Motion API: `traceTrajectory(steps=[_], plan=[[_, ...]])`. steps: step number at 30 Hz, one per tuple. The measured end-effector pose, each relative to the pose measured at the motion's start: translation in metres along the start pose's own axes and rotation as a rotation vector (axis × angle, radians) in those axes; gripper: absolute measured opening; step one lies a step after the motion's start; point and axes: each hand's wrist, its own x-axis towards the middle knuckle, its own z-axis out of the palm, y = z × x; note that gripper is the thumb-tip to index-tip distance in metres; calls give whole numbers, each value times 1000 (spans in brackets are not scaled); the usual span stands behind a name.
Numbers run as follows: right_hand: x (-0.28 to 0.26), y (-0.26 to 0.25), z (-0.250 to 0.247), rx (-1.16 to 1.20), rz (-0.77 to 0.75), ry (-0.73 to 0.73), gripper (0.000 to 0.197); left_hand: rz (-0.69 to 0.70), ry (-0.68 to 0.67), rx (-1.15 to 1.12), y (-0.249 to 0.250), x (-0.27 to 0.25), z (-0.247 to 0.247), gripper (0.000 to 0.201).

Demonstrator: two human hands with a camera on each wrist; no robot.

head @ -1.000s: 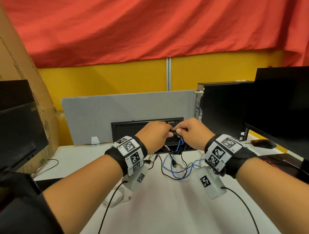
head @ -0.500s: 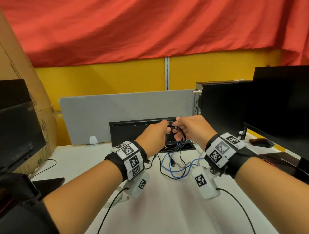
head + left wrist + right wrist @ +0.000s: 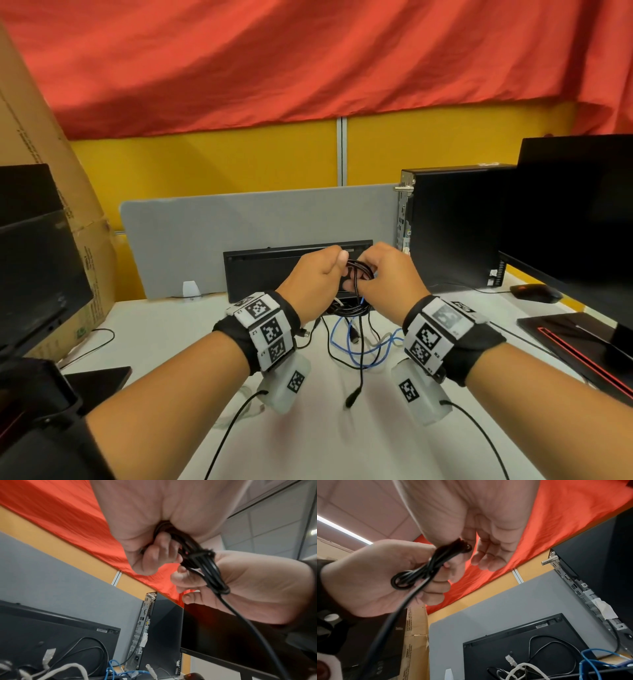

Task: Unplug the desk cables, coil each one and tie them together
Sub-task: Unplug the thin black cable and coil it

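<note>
A black cable coil is held above the desk between both hands. My left hand grips one end of the bundle, fingers curled round the strands. My right hand pinches the other end, its outer fingers loosely bent. A turn of cable wraps across the bundle. The free tail hangs down to a plug just above the desk. A blue cable and a white cable lie loose on the desk below.
A black monitor back leans on the grey divider behind the hands. A PC tower, a monitor and a mouse stand to the right. Another monitor and a cardboard box are on the left.
My hands have drawn closer together over the coil. The cable's free plug end now hangs down between my wrists.
</note>
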Motion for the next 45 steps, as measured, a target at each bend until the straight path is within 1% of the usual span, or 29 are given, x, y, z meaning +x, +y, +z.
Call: traceTrajectory(steps=[2,5,7,8,9,10,12,14,15,16,17,19,21,23,24,25,27,28,30,32,34,35,37,38,39,40,42,44,45], plan=[[-2,0,0,50,-12,16,33,-26,38,-53,-2,1,0,36],[-4,0,-1,255,-27,119,37,-51,87,-123,-7,1,0,38],[-5,-3,-2,429,-29,176,28,-47,110,-117,-11,0,1,37],[-5,-5,-2,506,-9,195,20,-45,115,-78,-13,-1,1,36],[-4,-6,-3,560,28,208,17,-43,115,-29,-16,-1,2,35],[-3,-7,-4,586,83,208,22,-38,111,16,-18,-2,2,34],[1,-5,-10,688,232,124,34,-30,99,54,-21,-4,3,30],[4,-2,-17,889,397,-23,34,-40,97,10,-24,-6,3,25],[6,0,-20,980,485,-73,31,-43,99,-7,-25,-6,3,23],[6,1,-23,1067,572,-91,28,-51,101,-7,-26,-6,2,21],[6,1,-26,1171,647,-76,24,-65,107,1,-27,-5,0,20],[6,3,-29,1379,740,-1,18,-106,144,10,-29,-4,-1,20],[4,3,-30,1478,807,44,19,-165,193,21,-30,-2,0,21],[2,2,-26,1521,880,25,25,-222,239,49,-31,1,1,21],[1,2,-24,1527,895,-4,32,-247,262,66,-31,2,2,21],[1,1,-22,1528,878,-40,38,-266,283,85,-31,2,2,21],[1,-1,-19,1548,778,-96,43,-284,309,110,-30,3,0,19],[2,-2,-18,1565,726,-100,42,-287,313,112,-30,3,-1,19],[3,-2,-17,1556,670,-43,35,-287,305,105,-31,2,-2,21],[5,0,-15,1429,640,35,26,-272,293,91,-29,2,-2,25],[4,5,-11,1177,555,69,21,-247,285,79,-26,2,-2,26],[3,8,-10,964,473,67,20,-238,278,72,-24,2,-2,26],[0,14,-10,418,248,18,19,-223,265,60,-21,2,-1,25],[-1,15,-10,224,140,-9,17,-215,263,54,-19,2,-1,25],[-3,15,-9,130,74,-19,15,-206,264,43,-17,2,-1,24],[-3,15,-8,119,50,-8,13,-198,266,28,-16,2,-1,23],[-4,17,-5,206,78,59,9,-183,264,-11,-12,2,1,21],[-3,15,-1,396,183,96,9,-174,265,-44,-9,0,5,22],[-3,12,0,542,251,85,9,-170,274,-55,-7,0,7,23]])
